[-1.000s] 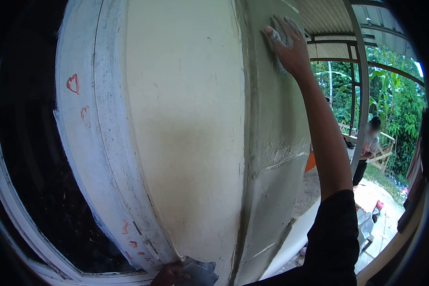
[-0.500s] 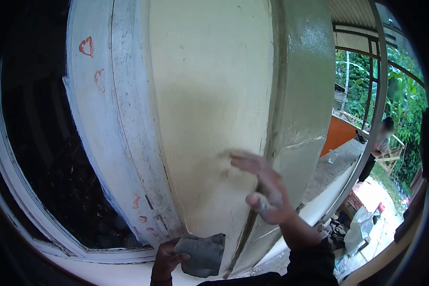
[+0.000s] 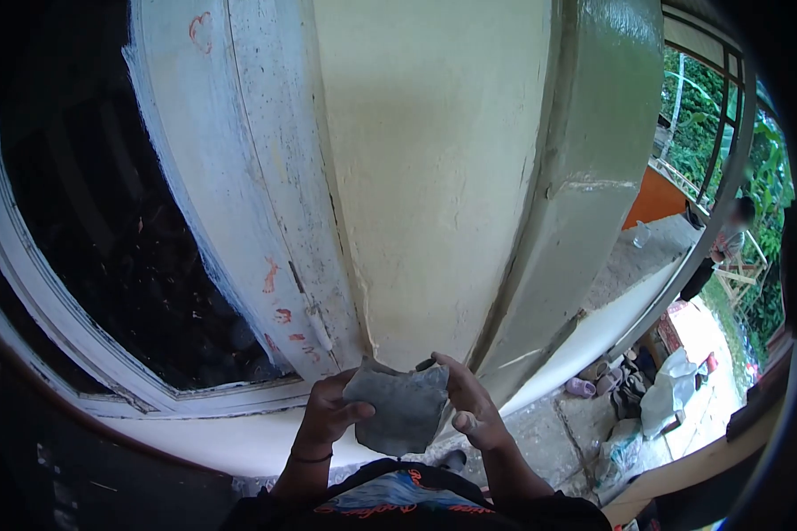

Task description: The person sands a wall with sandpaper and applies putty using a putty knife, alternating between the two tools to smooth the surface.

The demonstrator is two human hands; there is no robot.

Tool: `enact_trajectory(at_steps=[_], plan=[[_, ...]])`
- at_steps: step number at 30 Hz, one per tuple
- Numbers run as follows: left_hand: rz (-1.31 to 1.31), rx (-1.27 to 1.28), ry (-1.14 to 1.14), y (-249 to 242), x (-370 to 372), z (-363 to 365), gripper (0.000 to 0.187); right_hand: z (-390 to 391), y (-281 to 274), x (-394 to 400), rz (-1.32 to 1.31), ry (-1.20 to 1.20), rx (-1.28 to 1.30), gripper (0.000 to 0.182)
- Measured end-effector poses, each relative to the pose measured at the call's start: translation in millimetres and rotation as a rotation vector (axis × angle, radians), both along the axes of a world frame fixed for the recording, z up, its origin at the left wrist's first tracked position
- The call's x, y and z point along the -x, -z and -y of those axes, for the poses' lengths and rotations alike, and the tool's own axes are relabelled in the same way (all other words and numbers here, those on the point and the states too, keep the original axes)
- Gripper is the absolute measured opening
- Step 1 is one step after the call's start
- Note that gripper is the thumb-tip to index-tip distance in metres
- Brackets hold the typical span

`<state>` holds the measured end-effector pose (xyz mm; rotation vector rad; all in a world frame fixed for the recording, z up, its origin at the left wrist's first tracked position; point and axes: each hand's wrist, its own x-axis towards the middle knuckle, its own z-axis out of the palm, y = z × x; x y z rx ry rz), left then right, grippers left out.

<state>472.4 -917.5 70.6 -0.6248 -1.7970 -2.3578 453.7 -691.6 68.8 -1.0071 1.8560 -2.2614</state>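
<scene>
A dark grey sheet with a ragged top edge [image 3: 398,409] is held low in front of the body. My left hand [image 3: 332,411] grips its left side, thumb across the front. My right hand [image 3: 474,409] is at the sheet's right edge, its fingertips behind or at the top corner and its thumb apart from the sheet; whether it grips is unclear. Beyond the hands stands a pale yellow wall panel [image 3: 434,177], with a whitish-blue frame [image 3: 274,142] bearing red marks on its left.
A dark window [image 3: 106,230] is at the left. A glossy greenish post [image 3: 593,177] rises at the right. Shoes [image 3: 629,385] and a white plastic bag [image 3: 669,398] lie on the floor at lower right. Farther off, a person [image 3: 726,243] is beside a ledge [image 3: 655,257].
My right hand has come down from before the wall panel to the sheet's right edge. The sheet and my left hand appear higher in view, and the view has tilted downward.
</scene>
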Motion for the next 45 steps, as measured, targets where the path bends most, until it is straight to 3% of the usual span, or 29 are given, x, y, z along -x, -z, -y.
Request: enact_trajectory(at_steps=[2, 3, 5, 8, 13, 16, 17, 21, 24, 26, 28, 31, 33, 35, 36, 38, 40, 43, 44, 45], plan=[[0.019, 0.022, 0.019, -1.1, -2.6, 0.8, 0.053, 15.5, -0.2, -11.4, 0.232, -0.122, 0.061, 0.106], [0.006, 0.036, 0.047, -1.0, -3.4, 1.6, 0.052, 18.4, 3.4, -13.2, 0.27, -0.114, 0.065, 0.106], [0.035, 0.045, 0.082, 0.8, -10.5, 2.1, 0.051, 22.6, 15.0, -15.8, 0.47, -0.314, 0.208, 0.121], [0.021, 0.035, 0.111, 4.1, -14.0, 1.5, 0.048, 26.0, 22.0, -28.4, 0.535, -0.339, 0.251, 0.121], [0.115, 0.09, 0.094, 21.2, -15.6, 3.6, 0.043, 22.1, 37.1, -36.2, 0.564, -0.366, 0.246, 0.096], [0.188, 0.089, 0.067, 25.8, -15.0, 7.3, 0.042, 22.8, 37.0, -25.6, 0.596, -0.374, 0.185, 0.091], [0.174, 0.077, 0.035, 25.8, -14.2, 7.2, 0.043, 24.9, 37.9, -22.2, 0.568, -0.398, 0.24, 0.076], [0.128, -0.02, -0.159, 25.4, -12.0, 4.8, 0.043, 29.1, 28.6, -2.2, 0.692, -0.372, 0.219, 0.059], [0.056, -0.09, -0.346, 20.6, -14.3, 7.7, 0.045, 21.7, 19.2, 14.4, 0.619, -0.16, 0.163, 0.047], [-0.091, -0.198, -0.599, 14.1, -20.9, 11.4, 0.051, 8.5, -5.4, 14.4, 0.357, 0.029, 0.364, 0.043], [-0.224, -0.258, -0.807, 5.3, -28.9, 12.1, 0.054, 0.2, -14.3, 14.8, 0.284, 0.07, 0.517, 0.041], [-0.35, -0.218, -1.093, -0.6, -35.5, 10.5, 0.047, -6.4, 1.2, 26.6, 0.373, 0.118, 0.515, 0.043], [-0.384, -0.177, -1.166, -8.0, -35.5, 6.8, 0.047, -7.7, 6.8, 30.1, 0.448, 0.179, 0.48, 0.043], [-0.387, 0.08, -1.43, -7.6, -39.9, 5.4, 0.051, -11.0, 9.9, 27.2, 0.359, 0.194, 0.499, 0.042], [-0.376, 0.09, -1.438, -5.5, -39.9, 4.6, 0.051, -12.2, 12.7, 22.7, 0.27, 0.215, 0.517, 0.04], [-0.384, 0.434, -1.635, 0.3, -27.8, 4.5, 0.054, -9.0, 27.6, 21.4, 0.191, 0.235, 0.505, 0.041], [-0.533, 0.467, -1.518, 3.4, -8.5, 6.2, 0.053, 4.5, 29.3, 24.3, -0.134, 0.498, 0.239, 0.046], [-0.732, 0.569, -1.333, 1.3, 19.4, 8.1, 0.022, 23.3, 42.0, 34.8, -0.354, 0.574, -0.039, 0.041], [-0.784, 0.647, -1.277, 7.8, 27.2, 17.7, 0.031, 32.1, 43.8, 42.3, -0.503, 0.625, -0.112, 0.041], [-0.788, 0.69, -1.23, 6.9, 31.5, 20.8, 0.026, 40.0, 49.9, 46.7, -0.51, 0.617, -0.1, 0.041]])
